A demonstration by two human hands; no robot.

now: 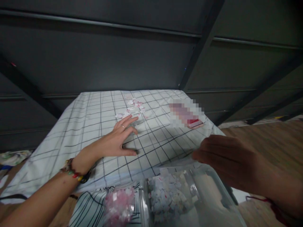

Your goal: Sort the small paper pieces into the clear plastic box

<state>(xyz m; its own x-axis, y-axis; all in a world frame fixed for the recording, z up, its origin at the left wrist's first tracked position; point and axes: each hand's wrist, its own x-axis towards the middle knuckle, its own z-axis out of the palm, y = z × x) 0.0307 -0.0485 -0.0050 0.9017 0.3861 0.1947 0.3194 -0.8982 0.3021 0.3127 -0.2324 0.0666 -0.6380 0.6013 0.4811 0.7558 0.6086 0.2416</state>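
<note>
My left hand (124,137) rests over the checked cloth, thumb spread away from the fingers and nothing between them. Just beyond its fingertips lies a loose scatter of small white and pink paper pieces (136,105). On the right, my right hand (220,154) hovers above the far rim of a clear plastic box (220,192). Its fingers are pressed together and slightly blurred; whatever they may pinch is hidden. Inside the box, many small whitish paper pieces (168,192) fill the left side.
A checked cloth (156,135) covers the table. A phone (195,123), partly pixelated, lies toward its right edge. A clear bag of pink pieces (120,201) sits left of the box on striped fabric (87,208). Dark panels (118,60) stand behind the table; wooden floor (267,138) shows at right.
</note>
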